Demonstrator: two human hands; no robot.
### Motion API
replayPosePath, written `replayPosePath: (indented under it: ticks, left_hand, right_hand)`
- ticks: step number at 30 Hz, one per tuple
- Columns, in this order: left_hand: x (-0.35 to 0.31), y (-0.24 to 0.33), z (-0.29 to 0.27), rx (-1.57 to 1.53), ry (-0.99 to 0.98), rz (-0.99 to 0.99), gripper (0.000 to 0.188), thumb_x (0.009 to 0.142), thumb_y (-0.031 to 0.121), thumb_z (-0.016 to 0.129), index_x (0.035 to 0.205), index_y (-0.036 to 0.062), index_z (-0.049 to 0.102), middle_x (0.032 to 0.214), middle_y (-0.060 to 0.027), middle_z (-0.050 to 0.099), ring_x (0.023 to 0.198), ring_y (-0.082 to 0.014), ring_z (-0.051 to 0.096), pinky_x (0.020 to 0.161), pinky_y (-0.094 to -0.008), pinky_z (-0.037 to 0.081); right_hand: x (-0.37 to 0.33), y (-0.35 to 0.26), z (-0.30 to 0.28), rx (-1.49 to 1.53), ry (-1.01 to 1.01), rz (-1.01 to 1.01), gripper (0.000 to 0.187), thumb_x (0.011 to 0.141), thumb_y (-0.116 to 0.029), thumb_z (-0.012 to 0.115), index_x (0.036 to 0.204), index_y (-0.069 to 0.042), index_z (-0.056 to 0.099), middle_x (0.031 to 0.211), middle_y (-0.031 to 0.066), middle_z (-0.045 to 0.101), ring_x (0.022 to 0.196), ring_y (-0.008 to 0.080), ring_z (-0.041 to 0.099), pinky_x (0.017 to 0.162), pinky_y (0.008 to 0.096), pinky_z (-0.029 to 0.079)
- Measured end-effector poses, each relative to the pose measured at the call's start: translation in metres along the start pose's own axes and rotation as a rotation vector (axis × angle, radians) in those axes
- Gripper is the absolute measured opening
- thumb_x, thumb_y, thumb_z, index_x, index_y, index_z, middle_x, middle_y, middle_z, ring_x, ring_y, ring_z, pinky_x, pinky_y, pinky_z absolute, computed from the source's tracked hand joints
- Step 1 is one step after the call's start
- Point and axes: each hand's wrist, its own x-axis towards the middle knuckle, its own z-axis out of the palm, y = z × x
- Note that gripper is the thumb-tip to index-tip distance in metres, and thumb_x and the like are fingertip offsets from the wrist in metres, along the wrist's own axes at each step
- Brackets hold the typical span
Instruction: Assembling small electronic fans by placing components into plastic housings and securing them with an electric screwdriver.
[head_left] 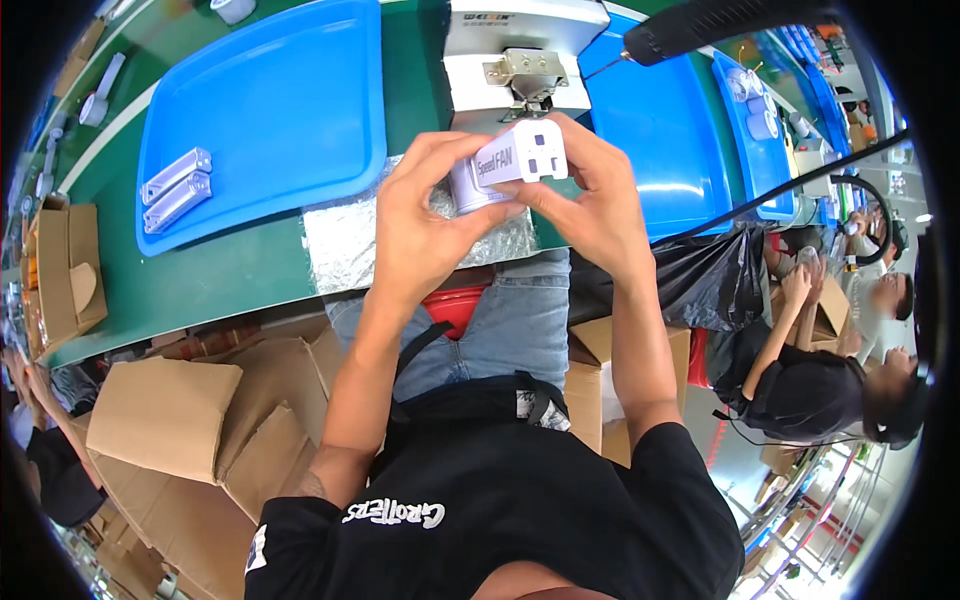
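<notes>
Between my two hands, over the bench's near edge, is a white handheld fan body [497, 166]. Its handle end, with small square openings, points up toward me, and a round part sits behind it. My left hand [425, 205] grips the round part's side, its fingers curled over the top and its thumb beneath. From the other side my right hand [597, 190] closes on the handle end, thumb below. Just beyond my hands stands a white fixture with a metal clamp [530, 75]. Foil-like silver sheeting [340, 240] covers the bench edge under my left hand.
Two white handle shells [178, 190] lie in the left blue tray [270, 90]. A black electric screwdriver [690, 32] hangs at upper right above another blue tray [660, 130]. White fan parts [762, 115] lie farther right. Cardboard boxes [165, 415] stand below left; co-workers [810, 380] sit at right.
</notes>
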Motion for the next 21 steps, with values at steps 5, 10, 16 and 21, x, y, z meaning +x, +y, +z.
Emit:
replayPosePath:
  ticks: [5,10,16,21]
  left_hand:
    - [-0.001,0.000,0.005,0.044,0.029,-0.043,0.057,0.068,0.009,0.096,0.121,0.0041,0.075,0.117,-0.0119,0.072,0.108,-0.0263,0.071,0.093,-0.0364,0.055]
    - [-0.004,-0.002,0.005,0.107,0.009,0.000,0.060,0.068,0.007,0.095,0.124,0.0038,0.073,0.121,-0.0128,0.071,0.112,-0.0273,0.069,0.097,-0.0375,0.053]
    - [-0.005,0.000,0.006,0.068,-0.042,-0.033,0.066,0.069,0.007,0.093,0.131,0.0043,0.071,0.121,-0.0106,0.068,0.114,-0.0254,0.065,0.101,-0.0371,0.050]
    - [-0.007,-0.002,0.006,0.039,-0.055,-0.008,0.070,0.069,0.006,0.093,0.135,0.0059,0.069,0.118,-0.0102,0.067,0.110,-0.0249,0.064,0.099,-0.0374,0.050]
  right_hand:
    - [-0.029,0.002,0.005,-0.083,0.206,-0.180,0.038,0.086,-0.002,0.081,0.122,0.000,0.070,0.098,0.0085,0.069,0.078,0.0158,0.065,0.065,0.0273,0.053]
    - [-0.008,-0.004,0.010,0.113,0.264,0.003,0.041,0.082,-0.004,0.085,0.122,-0.003,0.074,0.111,0.0074,0.067,0.084,0.0153,0.065,0.066,0.0276,0.055]
    - [0.007,0.025,0.000,0.155,0.022,-0.305,0.047,0.080,0.002,0.084,0.125,-0.006,0.075,0.110,0.0054,0.070,0.091,0.0173,0.071,0.078,0.0315,0.063]
    - [0.004,0.031,0.005,0.037,0.097,-0.485,0.047,0.079,0.004,0.082,0.125,-0.005,0.075,0.116,0.0069,0.073,0.095,0.0186,0.074,0.073,0.0299,0.064]
